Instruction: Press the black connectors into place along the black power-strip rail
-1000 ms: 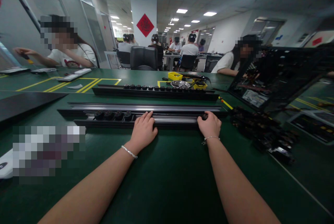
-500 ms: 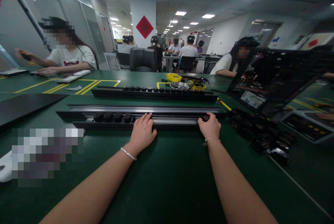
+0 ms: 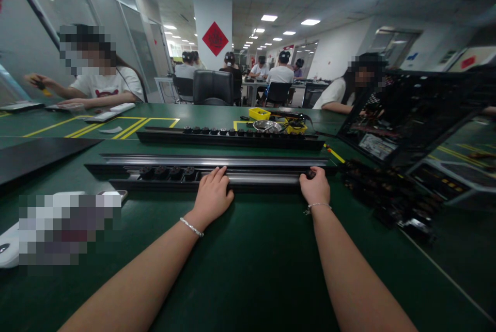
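Observation:
A long black rail [image 3: 256,179] with a channel along its top lies crosswise before me. My left hand [image 3: 214,190] is laid across its middle, fingertips over the channel and thumb at the near wall. Several round black parts [image 3: 169,173] sit in the channel to the left of that hand. Toward the rail's right end, my right hand [image 3: 318,189] pinches a small round black part [image 3: 310,173] at the channel, mostly hidden by the fingers. Just behind lies a second black rail [image 3: 174,161], with no round parts visible in it.
Farther back, another rail [image 3: 232,143] carries a row of round parts. A heap of black parts [image 3: 387,192] lies to the right, near a propped black case [image 3: 418,110]. Yellow trays [image 3: 259,113] stand behind. A white object [image 3: 10,249] lies left. People sit across the table.
My right hand has shifted slightly to the right along the rail with the small round part. My left hand stays in the same place on the rail.

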Demonstrator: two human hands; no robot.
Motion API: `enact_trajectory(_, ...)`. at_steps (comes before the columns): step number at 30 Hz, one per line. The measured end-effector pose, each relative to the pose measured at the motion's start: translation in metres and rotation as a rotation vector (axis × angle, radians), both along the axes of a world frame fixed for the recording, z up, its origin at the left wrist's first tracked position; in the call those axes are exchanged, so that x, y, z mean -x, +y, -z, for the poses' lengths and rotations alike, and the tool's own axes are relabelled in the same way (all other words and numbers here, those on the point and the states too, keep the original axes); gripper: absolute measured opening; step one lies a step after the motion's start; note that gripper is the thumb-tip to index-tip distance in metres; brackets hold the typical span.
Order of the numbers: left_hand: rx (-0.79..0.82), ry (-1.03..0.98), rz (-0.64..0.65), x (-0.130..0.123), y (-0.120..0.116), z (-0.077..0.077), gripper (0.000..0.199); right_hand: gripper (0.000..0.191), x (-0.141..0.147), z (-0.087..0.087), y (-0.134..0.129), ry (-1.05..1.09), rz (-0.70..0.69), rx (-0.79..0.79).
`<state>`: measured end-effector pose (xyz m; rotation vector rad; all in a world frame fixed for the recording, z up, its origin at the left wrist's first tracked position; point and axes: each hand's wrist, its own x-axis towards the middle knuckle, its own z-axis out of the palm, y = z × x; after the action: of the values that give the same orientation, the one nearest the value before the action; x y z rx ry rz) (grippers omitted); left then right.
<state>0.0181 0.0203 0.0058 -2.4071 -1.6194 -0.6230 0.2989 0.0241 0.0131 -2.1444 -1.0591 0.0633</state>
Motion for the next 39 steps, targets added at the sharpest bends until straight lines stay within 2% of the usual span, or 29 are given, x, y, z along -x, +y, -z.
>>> enact_trajectory(11,-0.020,0.024,0.005,0.001,0.001,0.003,0.023,0.044,-0.001,-0.004,-0.001,0.056,0.025,0.040)
enact_trajectory(17,-0.022,0.035,0.004,0.001,0.001,0.002,0.024,0.051,-0.002,-0.003,0.000,0.061,0.044,-0.024)
enact_trajectory(27,-0.027,0.049,-0.006,0.001,0.002,0.002,0.024,0.049,0.000,-0.004,-0.002,0.076,0.079,-0.025)
enact_trajectory(39,-0.027,0.034,-0.006,0.001,0.003,0.004,0.024,0.042,-0.019,0.003,0.001,0.124,0.153,-0.093)
